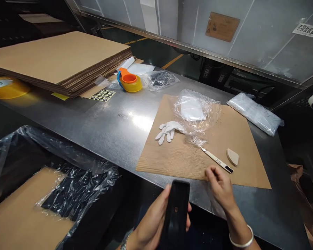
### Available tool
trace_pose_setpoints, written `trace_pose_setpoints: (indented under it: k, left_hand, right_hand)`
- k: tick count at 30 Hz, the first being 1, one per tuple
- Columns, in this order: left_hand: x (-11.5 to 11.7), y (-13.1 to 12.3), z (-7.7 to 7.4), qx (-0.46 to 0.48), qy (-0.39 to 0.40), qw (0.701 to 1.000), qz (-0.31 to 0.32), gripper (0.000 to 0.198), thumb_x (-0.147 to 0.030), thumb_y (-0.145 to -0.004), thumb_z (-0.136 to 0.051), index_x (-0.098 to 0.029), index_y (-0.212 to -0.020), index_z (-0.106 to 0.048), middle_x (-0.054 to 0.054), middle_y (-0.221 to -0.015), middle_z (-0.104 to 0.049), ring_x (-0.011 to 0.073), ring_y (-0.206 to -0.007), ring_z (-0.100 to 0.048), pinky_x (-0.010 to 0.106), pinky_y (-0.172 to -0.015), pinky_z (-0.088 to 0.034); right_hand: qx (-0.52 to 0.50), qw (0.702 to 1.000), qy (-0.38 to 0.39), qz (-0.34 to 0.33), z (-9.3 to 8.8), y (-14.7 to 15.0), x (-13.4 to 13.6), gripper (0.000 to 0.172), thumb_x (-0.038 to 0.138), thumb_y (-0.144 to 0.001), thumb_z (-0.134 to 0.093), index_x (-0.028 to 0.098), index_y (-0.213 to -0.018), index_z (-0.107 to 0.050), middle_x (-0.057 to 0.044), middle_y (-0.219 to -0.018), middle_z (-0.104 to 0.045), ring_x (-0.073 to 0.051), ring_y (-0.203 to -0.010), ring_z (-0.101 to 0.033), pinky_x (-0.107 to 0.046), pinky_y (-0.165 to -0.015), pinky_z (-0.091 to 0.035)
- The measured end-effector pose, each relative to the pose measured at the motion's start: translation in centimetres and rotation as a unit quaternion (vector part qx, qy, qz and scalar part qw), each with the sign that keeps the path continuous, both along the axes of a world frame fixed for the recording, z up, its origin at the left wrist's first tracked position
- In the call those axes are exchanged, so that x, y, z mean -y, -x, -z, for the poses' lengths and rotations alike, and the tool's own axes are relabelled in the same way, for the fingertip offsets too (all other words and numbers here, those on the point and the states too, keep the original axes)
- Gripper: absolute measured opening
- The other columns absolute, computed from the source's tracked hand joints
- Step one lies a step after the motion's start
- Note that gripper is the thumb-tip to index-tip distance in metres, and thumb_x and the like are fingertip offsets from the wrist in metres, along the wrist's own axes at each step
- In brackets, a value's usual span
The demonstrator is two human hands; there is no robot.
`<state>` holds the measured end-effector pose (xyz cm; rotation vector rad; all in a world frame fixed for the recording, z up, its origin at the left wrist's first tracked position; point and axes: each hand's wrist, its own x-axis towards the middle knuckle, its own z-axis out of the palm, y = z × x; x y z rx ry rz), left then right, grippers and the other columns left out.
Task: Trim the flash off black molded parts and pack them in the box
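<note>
My left hand (153, 218) is wrapped round a long black plastic part (176, 208) with a raised rim and a small hole, held upright before the table's front edge. Curled fingers of my right hand (220, 189) hover near the cardboard sheet's (172, 156) front edge; anything between them is hidden. Just beyond that hand lies a white-handled craft knife (216, 159) marked A26. To its right is a beige wedge-shaped pad (232, 157). A white glove (169, 131) rests on the cardboard, beside a clear plastic bag (211, 111) with a white sheet (191, 108) in it.
Stacked cardboard sheets (59, 55) stand at the back left, near an orange tape dispenser (130, 81) and a sticker sheet (103, 95). A wrapped white packet (255, 113) lies at the right. Below left, a plastic-lined bin (94, 173) holds cardboard.
</note>
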<state>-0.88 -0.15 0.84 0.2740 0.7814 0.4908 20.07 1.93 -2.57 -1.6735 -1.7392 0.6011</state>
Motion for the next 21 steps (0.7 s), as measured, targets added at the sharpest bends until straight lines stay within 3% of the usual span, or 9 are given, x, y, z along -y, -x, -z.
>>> trace_pose_setpoints:
  k: [3,7,10,13,15,17,19,21]
  left_hand:
    - [-1.0,0.2,-0.5,0.034,0.040,0.995,-0.079,0.056,-0.052,-0.087,-0.037,-0.005,-0.086,-0.066,0.011,-0.069,-0.065,0.0153,-0.063,-0.061,0.025,-0.065,-0.049]
    - [-2.1,0.3,-0.9,0.029,0.084,0.978,-0.191,0.047,-0.047,-0.087,-0.043,-0.006,-0.086,-0.067,0.009,-0.074,-0.067,0.0154,-0.063,-0.062,0.026,-0.064,-0.052]
    - [-2.5,0.4,-1.0,0.027,0.089,0.966,-0.240,0.049,-0.048,-0.087,-0.042,-0.006,-0.082,-0.066,0.009,-0.070,-0.066,0.0159,-0.061,-0.063,0.027,-0.062,-0.053]
    - [-2.7,0.4,-1.1,0.012,0.078,0.953,-0.293,0.048,-0.048,-0.087,-0.040,-0.007,-0.082,-0.066,0.008,-0.070,-0.066,0.0169,-0.063,-0.063,0.030,-0.064,-0.054]
    - [-2.9,0.3,-1.0,-0.016,0.064,0.941,-0.331,0.047,-0.048,-0.088,-0.040,-0.009,-0.083,-0.065,0.007,-0.071,-0.066,0.0166,-0.062,-0.063,0.031,-0.064,-0.054]
    - [-3.0,0.2,-0.9,-0.043,0.046,0.932,-0.358,0.046,-0.048,-0.088,-0.039,-0.009,-0.085,-0.064,0.007,-0.072,-0.066,0.0157,-0.061,-0.062,0.030,-0.061,-0.054]
    - [-3.0,0.2,-0.7,-0.055,0.027,0.927,-0.369,0.046,-0.049,-0.087,-0.039,-0.010,-0.087,-0.063,0.006,-0.072,-0.065,0.0150,-0.059,-0.061,0.028,-0.059,-0.053]
    - [-3.0,0.1,-0.6,-0.053,0.008,0.925,-0.377,0.045,-0.051,-0.086,-0.041,-0.012,-0.092,-0.062,0.005,-0.072,-0.064,0.0147,-0.058,-0.061,0.027,-0.057,-0.052]
  right_hand:
    - [0.107,0.991,-0.017,0.074,1.2,-2.3,-2.3,0.018,0.029,-0.087,-0.044,0.017,-0.098,-0.052,-0.012,-0.096,-0.053,-0.025,-0.091,-0.046,-0.040,-0.079,-0.037]
    - [0.190,0.980,0.001,0.061,2.6,-4.1,-4.0,0.009,0.026,-0.082,-0.048,0.018,-0.081,-0.053,-0.010,-0.082,-0.051,-0.025,-0.082,-0.044,-0.038,-0.074,-0.035]
    - [0.205,0.977,0.012,0.054,2.5,-4.1,-3.6,0.016,0.023,-0.084,-0.042,0.020,-0.069,-0.044,-0.008,-0.074,-0.048,-0.023,-0.075,-0.045,-0.035,-0.067,-0.036]
    - [0.190,0.979,0.024,0.065,1.0,-2.7,-1.6,0.022,0.024,-0.089,-0.033,0.022,-0.068,-0.039,-0.006,-0.069,-0.049,-0.020,-0.066,-0.047,-0.031,-0.060,-0.036]
    - [0.142,0.988,0.056,0.037,-0.7,-1.0,0.4,0.025,0.028,-0.093,-0.027,0.022,-0.072,-0.040,-0.002,-0.065,-0.052,-0.015,-0.059,-0.050,-0.027,-0.057,-0.038]
    - [0.015,0.989,0.137,-0.043,-2.4,1.0,2.7,0.030,0.035,-0.096,-0.024,0.022,-0.076,-0.043,0.001,-0.059,-0.055,-0.012,-0.053,-0.052,-0.023,-0.054,-0.039]
    - [-0.123,0.957,0.235,-0.120,-3.9,3.0,4.8,0.034,0.041,-0.095,-0.026,0.022,-0.074,-0.044,0.002,-0.053,-0.056,-0.011,-0.049,-0.053,-0.022,-0.052,-0.039]
    - [-0.176,0.924,0.306,-0.148,-4.9,4.9,6.2,0.035,0.045,-0.094,-0.029,0.021,-0.075,-0.048,0.003,-0.051,-0.057,-0.011,-0.049,-0.053,-0.022,-0.054,-0.039]
